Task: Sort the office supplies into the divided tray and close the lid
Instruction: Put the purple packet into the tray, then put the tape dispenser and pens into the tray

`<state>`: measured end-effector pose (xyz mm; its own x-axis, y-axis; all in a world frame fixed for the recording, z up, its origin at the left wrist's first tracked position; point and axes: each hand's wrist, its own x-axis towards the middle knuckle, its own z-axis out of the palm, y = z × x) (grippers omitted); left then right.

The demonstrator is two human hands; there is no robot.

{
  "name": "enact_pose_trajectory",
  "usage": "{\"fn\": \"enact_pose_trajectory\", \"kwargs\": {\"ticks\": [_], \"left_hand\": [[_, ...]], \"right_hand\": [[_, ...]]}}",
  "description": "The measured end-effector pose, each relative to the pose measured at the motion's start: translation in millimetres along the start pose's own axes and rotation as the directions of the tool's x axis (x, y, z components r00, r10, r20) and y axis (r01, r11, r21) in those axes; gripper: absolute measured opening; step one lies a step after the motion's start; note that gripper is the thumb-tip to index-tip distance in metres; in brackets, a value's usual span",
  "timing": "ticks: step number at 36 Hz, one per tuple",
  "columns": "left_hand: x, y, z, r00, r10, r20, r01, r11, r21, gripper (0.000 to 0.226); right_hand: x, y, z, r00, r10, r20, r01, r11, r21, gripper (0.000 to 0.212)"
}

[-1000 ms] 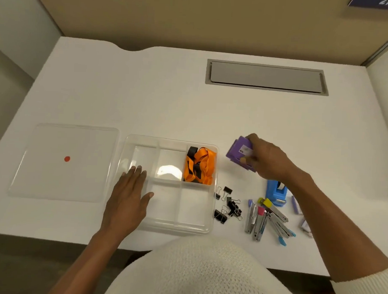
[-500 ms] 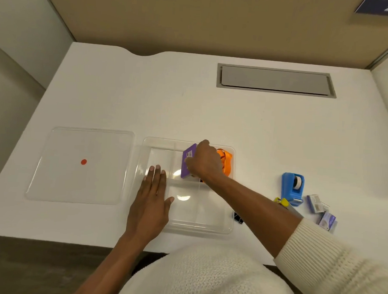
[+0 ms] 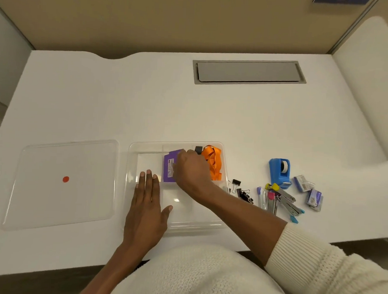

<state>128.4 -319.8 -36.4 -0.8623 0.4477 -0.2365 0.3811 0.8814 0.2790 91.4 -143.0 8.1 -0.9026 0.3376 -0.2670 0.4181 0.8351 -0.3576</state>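
A clear divided tray (image 3: pixel 132 164) sits at the desk's front middle. My right hand (image 3: pixel 190 172) is inside its far middle compartment, fingers closed on a purple box (image 3: pixel 169 168) that stands low in that compartment. An orange lanyard (image 3: pixel 213 162) fills the far right compartment. My left hand (image 3: pixel 147 202) lies flat with fingers apart on the tray's left side. The clear lid (image 3: pixel 60 183) with a red dot lies flat to the left of the tray.
To the right of the tray lie black binder clips (image 3: pixel 242 191), several small staplers (image 3: pixel 279 200), a blue tape dispenser (image 3: pixel 279 172) and two staple boxes (image 3: pixel 309 192). A grey cable hatch (image 3: pixel 248 72) is set into the desk's far side.
My right hand carried the purple box from the right of the tray leftward into the far middle compartment and lowered it. My left hand stayed flat on the tray.
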Motion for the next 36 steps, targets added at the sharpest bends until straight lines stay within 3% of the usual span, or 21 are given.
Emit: {"fn": "enact_pose_trajectory", "kwargs": {"ticks": [3, 7, 13, 20, 23, 27, 31, 36], "left_hand": [[1, 1, -7, 1.0, 0.001, 0.012, -0.001, 1.0, 0.029, 0.098], [1, 8, -22, 0.999, 0.029, 0.035, -0.032, 0.995, 0.099, 0.095], [4, 47, -59, 0.997, 0.003, 0.076, -0.024, 0.959, 0.283, 0.077], [17, 125, -94, 0.981, 0.188, 0.052, -0.195, 0.956, 0.218, 0.051], [35, 159, -93, 0.909, 0.409, 0.079, -0.416, 0.89, 0.187, 0.044], [64, 204, -75, 0.749, 0.648, 0.138, -0.661, 0.715, 0.226, 0.046], [92, 249, -50, 0.617, 0.772, 0.152, -0.781, 0.575, 0.246, 0.054], [122, 294, -24, 0.519, 0.824, 0.226, -0.842, 0.448, 0.301, 0.082]], "right_hand": [[-12, 11, -15, 0.996, 0.008, -0.093, 0.004, 0.992, 0.123, 0.042], [-29, 42, -40, 0.986, 0.085, -0.142, -0.062, 0.985, 0.161, 0.02], [-70, 114, -68, 0.966, 0.156, -0.206, -0.097, 0.958, 0.27, 0.024], [-120, 196, -65, 0.895, 0.338, -0.292, -0.295, 0.938, 0.181, 0.056], [-135, 220, -56, 0.887, 0.358, -0.291, -0.338, 0.934, 0.117, 0.066], [-144, 241, -43, 0.89, 0.378, -0.256, -0.379, 0.924, 0.049, 0.078], [-146, 255, -33, 0.896, 0.397, -0.201, -0.406, 0.914, -0.006, 0.091], [-148, 266, -24, 0.902, 0.401, -0.161, -0.411, 0.911, -0.036, 0.097]]}}
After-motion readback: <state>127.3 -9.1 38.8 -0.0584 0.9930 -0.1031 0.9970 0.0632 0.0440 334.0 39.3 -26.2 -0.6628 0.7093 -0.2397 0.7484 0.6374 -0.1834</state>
